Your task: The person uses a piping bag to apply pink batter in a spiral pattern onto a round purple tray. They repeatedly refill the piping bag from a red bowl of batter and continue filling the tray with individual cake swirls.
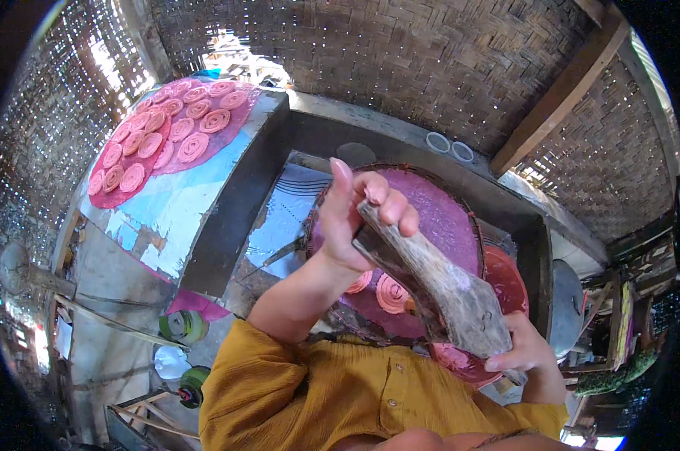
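I hold a long, weathered piece of wood [460,297] aslant in front of me, with a grey, worn upper face. My left hand [355,210] is closed round its far upper end, thumb raised and fingers curled over the edge. Its near lower end is gripped by my right hand [528,349]. Beneath the wood lies a round tray [472,222] with a dark rim, lined with pink cloth [423,195]. A pink coiled round [393,292] rests on the cloth, close under the wood, and a second one is partly hidden by my left wrist.
A red basin [509,274] of pink mass stands right of the tray. Many pink coils [193,146] lie on pink cloth on a pale blue table [178,203] at left. Two white rings [449,146] sit on the back ledge. A green gas cylinder [193,383] stands lower left.
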A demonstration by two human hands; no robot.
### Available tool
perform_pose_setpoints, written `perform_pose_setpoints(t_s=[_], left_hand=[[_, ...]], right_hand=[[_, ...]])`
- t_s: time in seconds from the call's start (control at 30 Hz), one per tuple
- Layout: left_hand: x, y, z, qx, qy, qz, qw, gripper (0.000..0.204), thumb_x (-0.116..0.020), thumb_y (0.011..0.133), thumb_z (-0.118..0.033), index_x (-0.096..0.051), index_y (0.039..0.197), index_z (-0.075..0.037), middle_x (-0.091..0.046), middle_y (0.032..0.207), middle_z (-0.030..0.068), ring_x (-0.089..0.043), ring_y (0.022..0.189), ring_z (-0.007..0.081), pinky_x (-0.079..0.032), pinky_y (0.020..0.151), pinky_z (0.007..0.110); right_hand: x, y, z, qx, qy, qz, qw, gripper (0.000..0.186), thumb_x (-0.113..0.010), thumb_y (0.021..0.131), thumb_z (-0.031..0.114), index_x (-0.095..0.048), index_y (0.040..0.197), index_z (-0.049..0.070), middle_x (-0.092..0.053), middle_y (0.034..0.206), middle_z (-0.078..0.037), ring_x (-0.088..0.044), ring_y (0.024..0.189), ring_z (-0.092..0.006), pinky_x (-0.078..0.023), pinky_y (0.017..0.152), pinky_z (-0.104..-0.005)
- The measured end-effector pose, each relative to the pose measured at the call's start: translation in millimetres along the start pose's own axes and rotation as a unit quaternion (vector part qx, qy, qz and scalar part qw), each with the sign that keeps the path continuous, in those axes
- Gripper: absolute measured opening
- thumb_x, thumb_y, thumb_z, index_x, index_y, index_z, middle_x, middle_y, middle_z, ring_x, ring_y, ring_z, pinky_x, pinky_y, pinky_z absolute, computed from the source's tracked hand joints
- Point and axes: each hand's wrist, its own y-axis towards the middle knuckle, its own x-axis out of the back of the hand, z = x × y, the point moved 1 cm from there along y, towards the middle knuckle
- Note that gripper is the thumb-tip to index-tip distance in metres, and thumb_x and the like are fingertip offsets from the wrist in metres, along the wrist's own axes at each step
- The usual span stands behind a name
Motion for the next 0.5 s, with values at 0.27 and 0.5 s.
perform_pose_setpoints(t_s=[0.27,0.5], left_hand=[[17,19,31,0.015,-0.02,-0.008,1.0,0.054,-0.029,0.084,-0.06,-0.055,0.07,-0.015,-0.057,0.065,0.001,-0.055,0.064,0.0201,-0.041,0.063,0.031],[56,23,54,0.252,0.08,-0.195,0.945,0.054,-0.036,0.082,-0.057,-0.054,0.096,-0.008,-0.056,0.089,0.0048,-0.051,0.081,0.0176,-0.039,0.072,0.032]], right_hand=[[8,-13,-9,0.051,-0.077,-0.096,0.991,0.05,-0.077,0.053,0.028,-0.061,0.089,-0.003,-0.063,0.072,-0.008,-0.057,0.067,-0.0109,-0.045,0.063,-0.0267],[3,-4,-15,0.034,-0.022,-0.159,0.987,0.053,-0.075,0.056,0.029,-0.058,0.094,-0.003,-0.062,0.072,-0.009,-0.059,0.068,-0.0151,-0.046,0.065,-0.0289]])
